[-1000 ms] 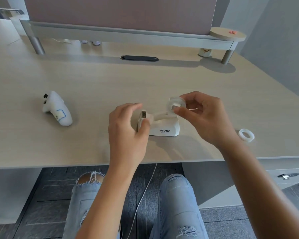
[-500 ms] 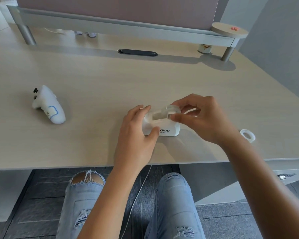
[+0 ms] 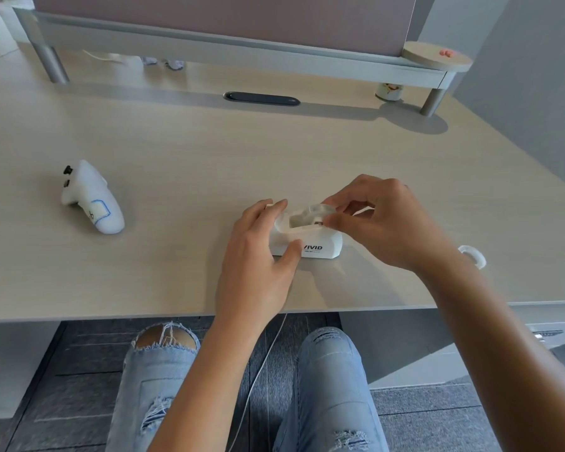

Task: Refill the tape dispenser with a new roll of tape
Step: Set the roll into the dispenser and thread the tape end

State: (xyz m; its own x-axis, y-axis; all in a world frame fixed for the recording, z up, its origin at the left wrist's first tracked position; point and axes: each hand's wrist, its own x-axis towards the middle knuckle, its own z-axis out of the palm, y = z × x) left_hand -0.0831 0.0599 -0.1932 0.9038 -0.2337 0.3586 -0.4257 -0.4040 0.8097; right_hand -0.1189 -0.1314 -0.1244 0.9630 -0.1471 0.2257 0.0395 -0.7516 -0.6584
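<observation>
At nine o'clock on the surface lies a white controller, well apart from my work. Just left of centre, my left hand grips the tape dispenser by its front end, thumb on the near side and fingers curled over the far side, wrist low and forearm running back toward six o'clock. The dispenser sits flat near the surface's front edge. At three o'clock from it, my right hand arches over its rear, thumb and forefinger pinched on the new roll of tape, which sits partly down in the cradle.

To do this well, I judge I should keep the left grip firm so the body cannot slide, hold the roll level, and press it straight down until it seats. Whether it is fully seated I cannot tell. Farther toward three o'clock, a spent tape ring lies beside my right wrist.
</observation>
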